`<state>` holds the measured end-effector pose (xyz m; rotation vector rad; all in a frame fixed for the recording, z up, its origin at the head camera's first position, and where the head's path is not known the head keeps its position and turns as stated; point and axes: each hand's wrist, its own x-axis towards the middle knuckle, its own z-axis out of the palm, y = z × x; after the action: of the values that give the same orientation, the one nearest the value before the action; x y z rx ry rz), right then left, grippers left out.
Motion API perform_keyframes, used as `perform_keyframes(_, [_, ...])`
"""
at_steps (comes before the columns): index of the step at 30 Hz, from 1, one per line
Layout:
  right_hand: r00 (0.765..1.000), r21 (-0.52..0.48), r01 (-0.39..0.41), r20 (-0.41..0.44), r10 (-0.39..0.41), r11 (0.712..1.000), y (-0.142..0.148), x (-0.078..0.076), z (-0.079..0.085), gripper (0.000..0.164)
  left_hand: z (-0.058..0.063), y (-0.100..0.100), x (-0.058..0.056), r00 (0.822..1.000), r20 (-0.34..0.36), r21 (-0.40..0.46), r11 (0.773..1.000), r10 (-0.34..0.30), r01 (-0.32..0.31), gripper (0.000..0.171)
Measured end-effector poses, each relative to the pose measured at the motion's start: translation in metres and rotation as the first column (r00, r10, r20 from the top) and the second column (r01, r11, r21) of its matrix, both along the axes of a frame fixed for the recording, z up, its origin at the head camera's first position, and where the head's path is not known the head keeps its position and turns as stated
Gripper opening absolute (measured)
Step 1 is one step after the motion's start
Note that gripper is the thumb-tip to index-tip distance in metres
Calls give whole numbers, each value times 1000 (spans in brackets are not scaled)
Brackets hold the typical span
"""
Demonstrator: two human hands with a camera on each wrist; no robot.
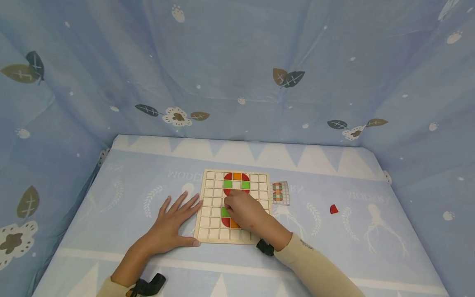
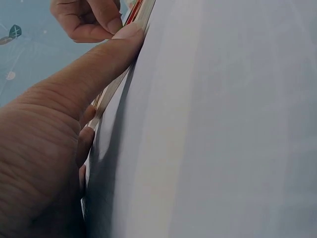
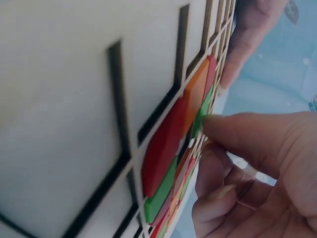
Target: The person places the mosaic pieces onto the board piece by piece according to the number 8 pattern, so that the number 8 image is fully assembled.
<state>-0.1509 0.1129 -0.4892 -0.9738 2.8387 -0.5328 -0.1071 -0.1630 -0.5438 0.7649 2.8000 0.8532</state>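
Observation:
A wooden grid board lies flat on the table, with red, orange and green tiles set in its middle columns. My left hand is spread flat; its fingertips and thumb touch the board's left and near edges. Over the middle of the board is my right hand, fingers curled. In the right wrist view its thumb is at a green tile, beside an orange tile and a red quarter-round tile. Whether a piece sits between the fingertips is hidden.
A small pattern card with a coloured grid lies against the board's right side. Farther right, a loose red quarter-round tile rests on the patterned tablecloth. Blue printed curtains surround the table.

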Motion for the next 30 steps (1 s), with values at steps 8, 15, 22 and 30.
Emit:
perform_keyframes(8, [992, -41, 106, 67, -103, 994, 20, 8, 7, 12, -1, 1, 1, 1000, -5, 12, 1000, 9, -9, 111])
perform_keyframes(15, [956, -112, 292, 72, -285, 950, 73, 11, 17, 6, -1, 2, 1, 1000, -4, 0, 1000, 17, -17, 112])
perform_keyframes(22, [908, -92, 419, 63, -414, 903, 140, 14, 23, 9, 0, 2, 2, 1000, 12, -14, 1000, 22, -22, 112])
perform_keyframes(30, [843, -9, 526, 136, -520, 851, 214, 20, 41, 28, -1, 2, 2, 1000, 5, -4, 1000, 18, -18, 113])
